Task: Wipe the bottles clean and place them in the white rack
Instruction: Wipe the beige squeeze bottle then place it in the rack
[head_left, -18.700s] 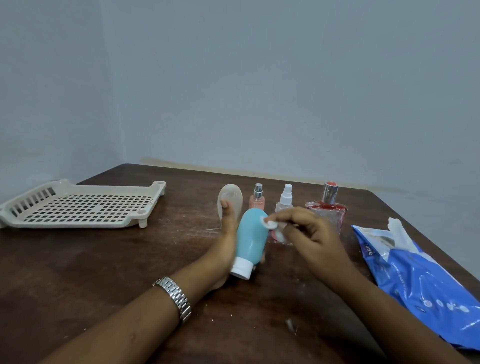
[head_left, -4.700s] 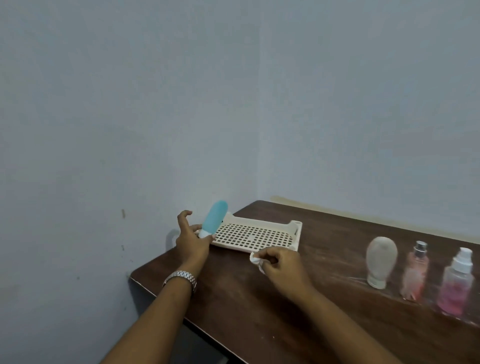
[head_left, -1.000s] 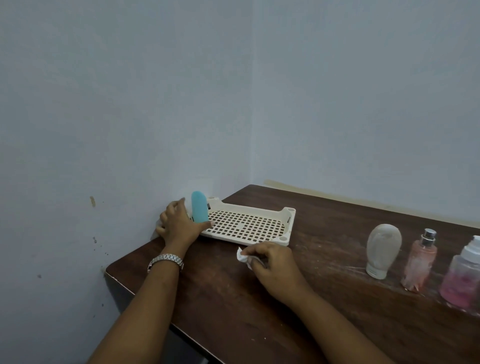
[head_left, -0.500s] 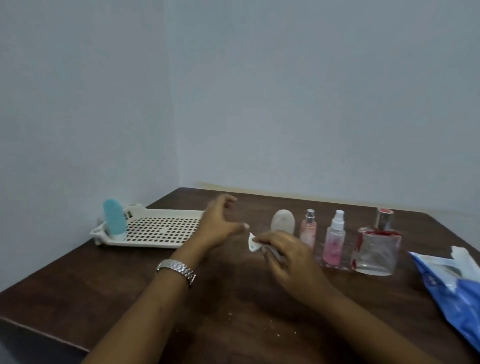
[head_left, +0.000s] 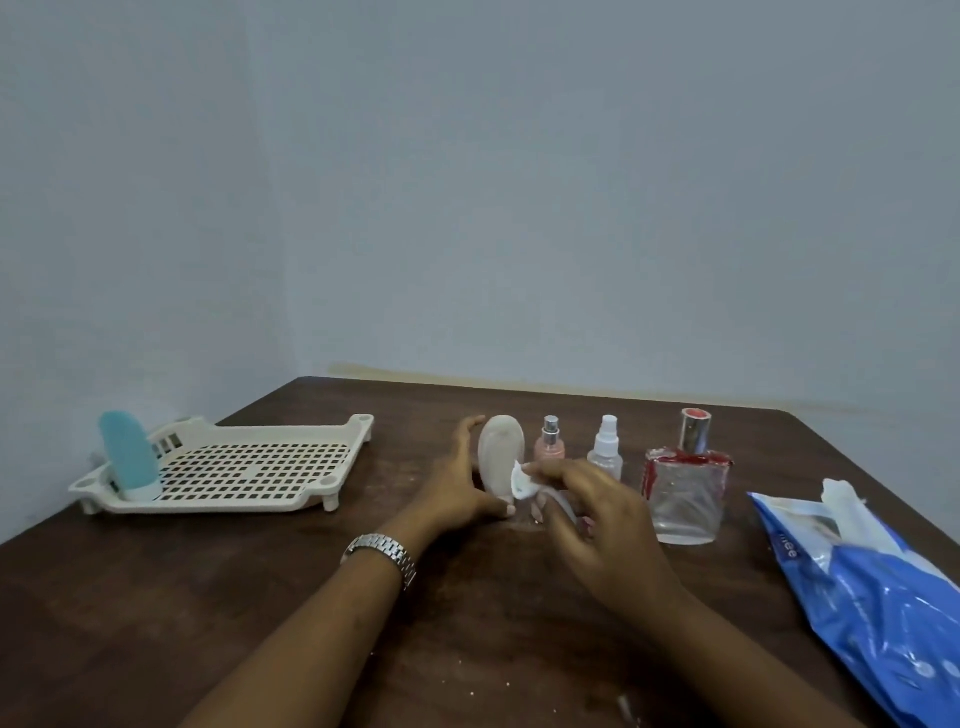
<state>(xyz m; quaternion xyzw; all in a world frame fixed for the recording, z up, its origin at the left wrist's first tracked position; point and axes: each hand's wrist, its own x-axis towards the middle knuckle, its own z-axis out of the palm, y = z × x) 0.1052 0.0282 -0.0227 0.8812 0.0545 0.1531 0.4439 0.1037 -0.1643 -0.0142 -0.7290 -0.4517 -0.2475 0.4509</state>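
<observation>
head view. the teal squeeze bottle (head_left: 127, 457) now stands cap-down at the left end of the white rack (head_left: 218, 504), and my left hand (head_left: 457, 488), which was on it a second ago, has let it go. that hand has come over to the beige squeeze bottle (head_left: 500, 452), the first in the row right of the rack. its fingers are straight and spread along the bottle's rack-side face, thumb low by the cap, not yet closed round it. my right hand (head_left: 597, 525) pinches the folded wipe (head_left: 522, 483) against that bottle's far side from the rack. i judge one bottle done and the second about to be wiped. further right of the rack wait the pink spray bottle (head_left: 549, 447), the clear spray bottle (head_left: 605, 452) and the square glass perfume bottle (head_left: 684, 493).

hard to read: whether my left fingers actually touch the beige bottle; its cap, behind my thumb; the lower halves of both spray bottles, behind my right hand. the blue wipe packet (head_left: 883, 597), farthest from the rack, is cut off at the frame edge.
</observation>
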